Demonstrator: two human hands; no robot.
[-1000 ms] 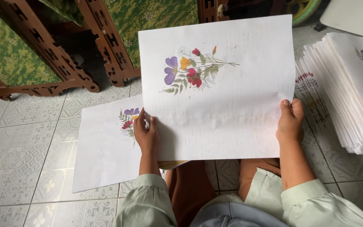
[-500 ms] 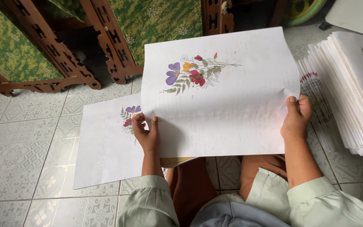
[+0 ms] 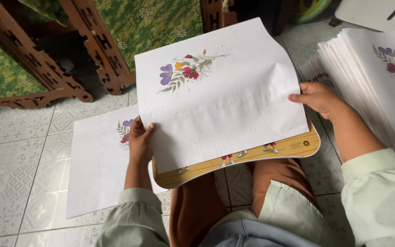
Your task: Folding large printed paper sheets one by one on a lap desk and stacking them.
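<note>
**A:** So where was the sheet, on the floor or in the hands?

**B:** In the hands. The white sheet with the pressed-flower print [image 3: 220, 98] was held up between both, tilted, flowers toward its far-left corner. The left hand [image 3: 139, 142] had its grip clamped on the sheet's near-left edge, thumb on top and fingers tucked underneath. The right hand [image 3: 317, 98] pinched the right edge, grip closed on the paper too.

**A:** Anything under it?

**B:** Yeah, a yellow lap board [image 3: 252, 155] with little cartoon feet along its rim sat just below the sheet, resting across the person's knees. Another printed sheet [image 3: 99, 169] lay flat on the tiled floor [image 3: 19, 169] to the left, partly tucked behind the left hand. Off to the right was a thick stack of the same sheets [image 3: 371, 77], close beside the right wrist. Carved wooden furniture [image 3: 83, 45] stood at the far left.
</note>
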